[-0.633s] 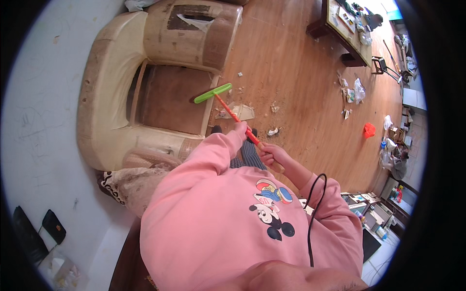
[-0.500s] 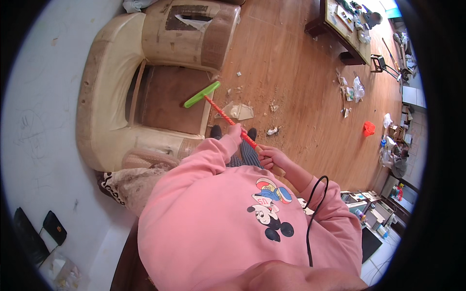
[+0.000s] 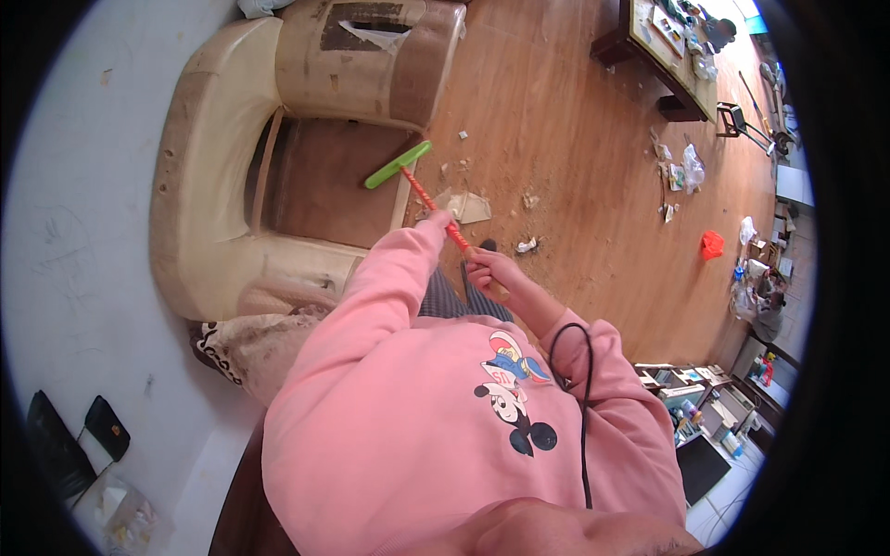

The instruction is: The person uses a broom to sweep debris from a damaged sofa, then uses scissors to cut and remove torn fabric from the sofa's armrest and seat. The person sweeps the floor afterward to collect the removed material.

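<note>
I hold a broom with a slim green head (image 3: 399,165) and a red patterned pole (image 3: 422,190) that ends in a wooden-coloured grip. Wrapped round the red part of the pole is my left hand (image 3: 439,221), the farther of the two. My right hand (image 3: 491,271) is closed on the grip, nearer my body. The green head lies over the front edge of the armchair's brown seat base (image 3: 338,181); whether it touches is unclear. On the floor beside the pole lies a beige dustpan-like flat piece (image 3: 468,207), partly hidden by the pole.
A worn cream armchair (image 3: 190,167) stands against the wall at left. Crumbs and scraps, with a crumpled white tissue (image 3: 527,245), litter the wooden floor (image 3: 575,185). A table (image 3: 663,60) stands far right, and a red bag (image 3: 711,245) and white plastic bag (image 3: 692,169) lie on the floor.
Both hands have moved away from my body with the broom, and my left arm is straighter. The green head has shifted slightly right and farther away.
</note>
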